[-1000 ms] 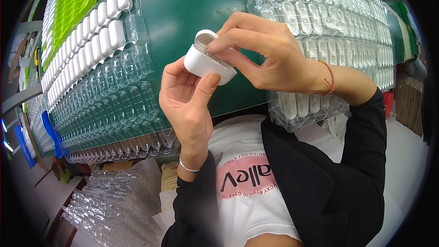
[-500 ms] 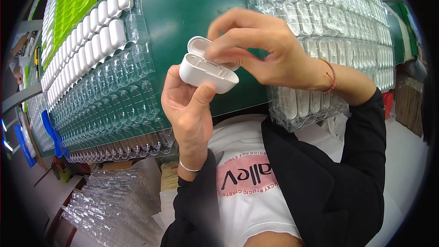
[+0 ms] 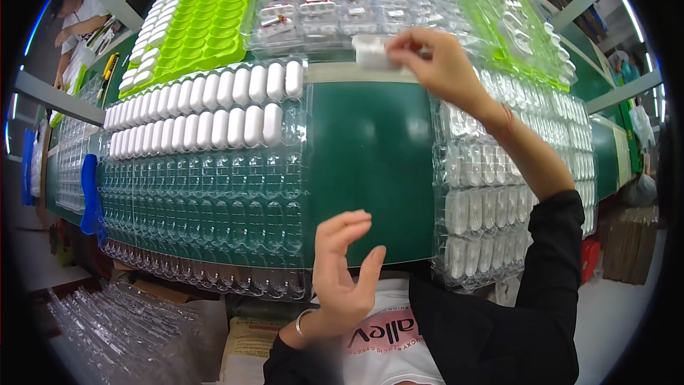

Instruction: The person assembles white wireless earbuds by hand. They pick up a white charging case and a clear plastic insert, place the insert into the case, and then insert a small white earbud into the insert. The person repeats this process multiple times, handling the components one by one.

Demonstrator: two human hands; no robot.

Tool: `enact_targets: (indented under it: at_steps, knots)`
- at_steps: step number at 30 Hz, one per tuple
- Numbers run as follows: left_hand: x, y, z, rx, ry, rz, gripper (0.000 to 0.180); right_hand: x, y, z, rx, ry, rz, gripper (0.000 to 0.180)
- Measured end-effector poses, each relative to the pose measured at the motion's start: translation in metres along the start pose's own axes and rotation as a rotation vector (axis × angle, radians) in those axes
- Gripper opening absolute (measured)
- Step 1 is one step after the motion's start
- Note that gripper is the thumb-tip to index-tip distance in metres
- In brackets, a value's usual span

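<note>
My right hand point(image 3: 431, 60) reaches to the far middle of the table, thumb and fingers pinched on the right end of a white earbud case point(image 3: 369, 55). Motion smears the case, so I cannot tell how its lid stands. It is at the near edge of a clear tray point(image 3: 335, 41) holding small parts. My left hand point(image 3: 345, 267) is empty near the front edge of the table, fingers curved and thumb apart. To its left, a clear moulded tray point(image 3: 214, 178) carries two rows of closed white cases point(image 3: 235, 127) in its far part.
Stacked clear trays of white parts point(image 3: 491, 210) stand on the right of the green table point(image 3: 370, 150). Lime-green trays point(image 3: 206, 21) lie at the far left and far right. A blue object point(image 3: 90, 196) sits at the left tray's edge. Grey posts point(image 3: 60, 100) flank the table.
The open case has left my left hand; my right hand has moved far forward with a white case. My left hand has dropped nearer to me, fingers apart. The view has shifted to show more of the table.
</note>
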State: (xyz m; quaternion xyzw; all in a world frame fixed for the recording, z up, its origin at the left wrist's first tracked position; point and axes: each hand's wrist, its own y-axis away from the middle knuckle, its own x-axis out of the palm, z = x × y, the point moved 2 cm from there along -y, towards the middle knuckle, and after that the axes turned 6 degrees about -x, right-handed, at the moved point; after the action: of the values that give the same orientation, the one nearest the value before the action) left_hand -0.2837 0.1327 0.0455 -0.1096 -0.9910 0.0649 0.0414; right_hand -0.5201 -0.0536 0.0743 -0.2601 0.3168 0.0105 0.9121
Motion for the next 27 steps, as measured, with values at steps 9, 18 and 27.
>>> enact_targets:
  at_steps: [9, 18, 27]
  knots:
    - [-0.028, 0.002, 0.0, 0.023, -0.01, -0.093, 0.03, 0.014, -0.128, -0.098, -0.255, 0.539, -0.208, 0.013]
    - [-0.063, 0.008, -0.007, 0.065, -0.19, -0.268, 0.028, 0.017, -0.12, -0.103, -0.242, 0.499, -0.201, 0.013]
    - [-0.322, -0.133, -0.004, 0.294, -1.409, -0.651, 0.012, -0.009, 0.043, 0.053, -0.075, 0.271, 0.171, 0.016]
